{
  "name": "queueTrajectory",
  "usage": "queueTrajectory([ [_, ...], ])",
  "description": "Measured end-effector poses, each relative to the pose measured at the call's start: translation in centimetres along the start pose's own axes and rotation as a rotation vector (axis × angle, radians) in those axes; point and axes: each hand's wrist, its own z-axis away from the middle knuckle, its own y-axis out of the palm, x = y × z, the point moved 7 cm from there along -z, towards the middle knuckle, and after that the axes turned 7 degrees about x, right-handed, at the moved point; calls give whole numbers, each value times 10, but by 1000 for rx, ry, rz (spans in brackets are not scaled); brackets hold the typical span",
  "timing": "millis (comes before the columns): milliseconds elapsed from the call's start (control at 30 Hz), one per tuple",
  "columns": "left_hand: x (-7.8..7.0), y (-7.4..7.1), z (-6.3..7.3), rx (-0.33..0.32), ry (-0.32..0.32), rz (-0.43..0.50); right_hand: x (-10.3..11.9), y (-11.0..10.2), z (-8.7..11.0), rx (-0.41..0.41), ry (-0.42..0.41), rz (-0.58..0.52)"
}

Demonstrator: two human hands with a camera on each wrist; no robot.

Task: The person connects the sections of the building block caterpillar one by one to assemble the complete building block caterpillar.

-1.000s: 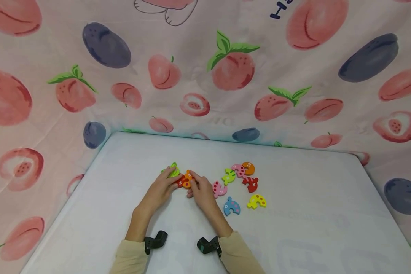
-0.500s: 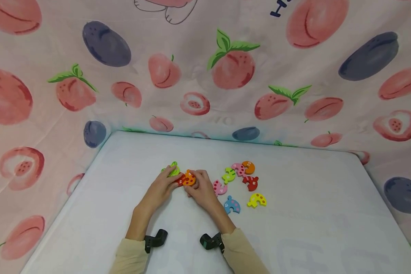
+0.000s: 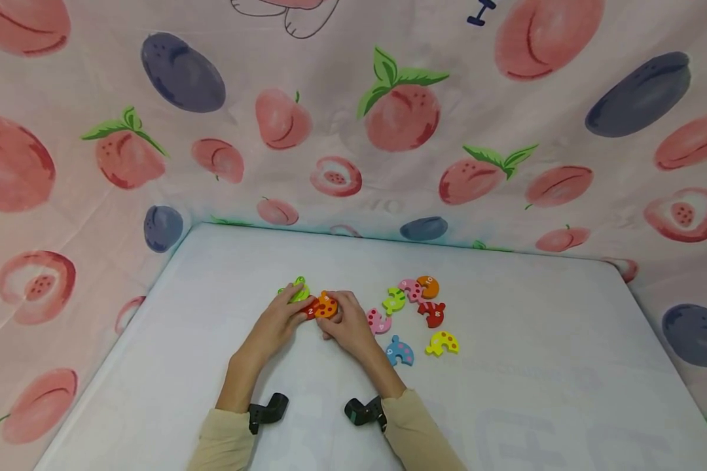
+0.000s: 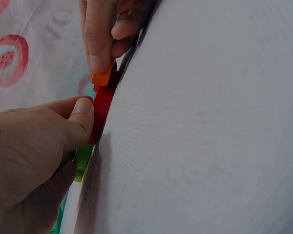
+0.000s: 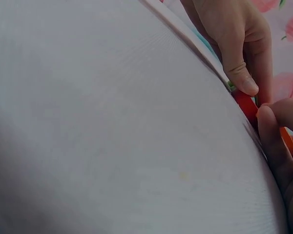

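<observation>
Left hand [image 3: 273,327]: grip pinching red piece [image 3: 310,311] marked 2, thumb on its near edge, other fingers lying over part of the green piece [image 3: 300,290]. Right hand [image 3: 350,327]: grip pinching orange spotted piece [image 3: 326,305] between thumb and fingers. Orange spotted piece is touching the red piece on its right side; can't tell if fully interlocked. Green piece is just beyond and left of the red piece; join between them covered by fingers.

Other pieces, all right of the red piece: pink piece [image 3: 378,321] is nearest to it, just past the right hand, number too small to read. Blue spotted piece [image 3: 399,352] is right and nearer the person than the red piece. Yellow spotted piece [image 3: 444,343] is farther right of it, also on the near side. Striped green piece [image 3: 394,301], pink spotted piece [image 3: 411,290] and orange numbered piece [image 3: 429,286] make a touching row right of the red piece, slanting to the far side. Red striped piece [image 3: 432,314], marked 8, is well right of it, roughly level.

White surface [image 3: 507,392] under the red piece; fruit-print cloth [image 3: 336,118] stands beyond it.
</observation>
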Motion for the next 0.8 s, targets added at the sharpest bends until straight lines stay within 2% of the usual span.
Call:
queueTrajectory([
  [800,3,3,-1,15,-29,1,1,0,0,-23,-5,35],
])
